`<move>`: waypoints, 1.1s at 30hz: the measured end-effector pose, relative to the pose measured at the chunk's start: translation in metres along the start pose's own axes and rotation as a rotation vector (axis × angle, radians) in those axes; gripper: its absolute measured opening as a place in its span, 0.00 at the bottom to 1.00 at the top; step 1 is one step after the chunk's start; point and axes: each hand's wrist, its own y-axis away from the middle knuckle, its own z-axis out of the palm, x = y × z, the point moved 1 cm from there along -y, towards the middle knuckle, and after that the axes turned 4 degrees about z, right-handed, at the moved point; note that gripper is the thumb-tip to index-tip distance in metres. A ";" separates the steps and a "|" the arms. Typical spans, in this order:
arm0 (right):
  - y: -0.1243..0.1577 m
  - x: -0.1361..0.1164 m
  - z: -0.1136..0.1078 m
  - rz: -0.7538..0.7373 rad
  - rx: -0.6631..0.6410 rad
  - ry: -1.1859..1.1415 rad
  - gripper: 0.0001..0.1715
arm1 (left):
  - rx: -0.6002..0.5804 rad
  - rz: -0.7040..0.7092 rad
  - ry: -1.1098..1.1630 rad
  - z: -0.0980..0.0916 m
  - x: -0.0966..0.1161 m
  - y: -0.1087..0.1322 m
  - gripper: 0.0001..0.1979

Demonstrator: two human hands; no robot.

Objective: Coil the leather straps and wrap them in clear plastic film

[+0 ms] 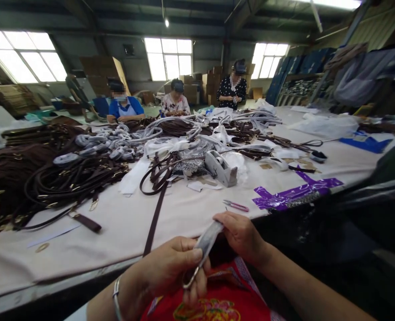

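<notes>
Between my two hands stretches a wrapped strap [208, 239], covered in whitish, see-through material, with a metal clasp [191, 280] at its lower end. My left hand [172, 264] is closed on the clasp end, thumb on top and fingers curled beneath. The upper end is pinched in the fingers of my right hand [240, 232], just off the table edge. Pink-handled thread snips [236, 205] lie on the table beyond my right hand. A dark brown strap [156, 220] runs down to the table edge beyond my left hand.
Brown straps [73, 178] with metal fittings are heaped at left; pale wrapped bundles [117, 145] lie behind. A grey tape dispenser [221, 168] stands mid-table. Purple tape [294, 194] covers the edge at right. Three people work across the table [110, 232].
</notes>
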 end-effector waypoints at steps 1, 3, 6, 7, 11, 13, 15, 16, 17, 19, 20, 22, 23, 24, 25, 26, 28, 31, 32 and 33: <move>0.004 0.001 0.008 0.045 -0.002 -0.024 0.15 | 0.037 0.065 0.052 0.001 -0.001 -0.003 0.21; 0.015 0.000 0.025 0.163 -0.049 -0.090 0.14 | 0.159 0.253 0.180 0.001 0.003 -0.009 0.20; 0.037 -0.007 0.046 0.312 -0.186 -0.201 0.18 | 0.424 0.505 0.370 -0.005 0.023 -0.020 0.14; 0.042 -0.011 0.049 0.352 -0.238 -0.252 0.19 | 0.525 0.566 0.386 -0.010 0.030 -0.024 0.13; 0.044 -0.029 0.043 0.544 -0.478 -0.624 0.25 | 0.814 0.839 0.175 -0.036 0.041 -0.041 0.15; 0.037 -0.039 0.033 0.587 -0.513 -0.821 0.26 | 0.894 0.985 -0.068 -0.048 0.035 -0.046 0.16; 0.030 -0.048 0.022 0.622 -0.453 -1.026 0.25 | 0.888 1.064 -0.462 -0.054 0.026 -0.049 0.13; 0.026 -0.051 0.017 0.651 -0.410 -1.129 0.25 | 0.835 1.073 -0.685 -0.056 0.021 -0.049 0.12; 0.022 -0.053 0.011 0.681 -0.367 -1.218 0.24 | 0.756 1.061 -0.887 -0.056 0.016 -0.050 0.12; 0.014 -0.053 -0.002 0.721 -0.277 -1.314 0.23 | 0.577 1.004 -1.174 -0.056 0.006 -0.050 0.12; 0.010 -0.051 -0.009 0.734 -0.216 -1.329 0.21 | 0.503 0.975 -1.266 -0.056 0.001 -0.049 0.12; 0.001 -0.041 -0.023 0.760 -0.079 -1.336 0.19 | 0.406 0.891 -1.414 -0.055 -0.010 -0.049 0.11; -0.003 -0.033 -0.030 0.775 -0.021 -1.322 0.18 | 0.378 0.837 -1.481 -0.054 -0.016 -0.049 0.10; -0.007 -0.024 -0.036 0.790 0.022 -1.287 0.18 | 0.354 0.776 -1.537 -0.052 -0.022 -0.049 0.08; -0.009 -0.013 -0.042 0.798 0.050 -1.215 0.18 | 0.324 0.715 -1.573 -0.050 -0.027 -0.049 0.06; -0.011 -0.002 -0.046 0.791 0.058 -1.092 0.18 | 0.278 0.659 -1.578 -0.047 -0.032 -0.048 0.07; -0.011 0.019 -0.053 0.701 0.022 -0.705 0.14 | 0.148 0.581 -1.484 -0.037 -0.038 -0.045 0.11; -0.002 0.043 -0.046 0.506 -0.211 -0.098 0.12 | 0.016 0.440 -1.117 -0.021 -0.037 -0.036 0.17; 0.003 0.049 -0.040 0.478 -0.316 0.013 0.14 | 0.008 0.369 -0.969 -0.017 -0.035 -0.033 0.20; 0.010 0.053 -0.032 0.469 -0.409 0.069 0.17 | 0.009 0.302 -0.825 -0.014 -0.033 -0.030 0.22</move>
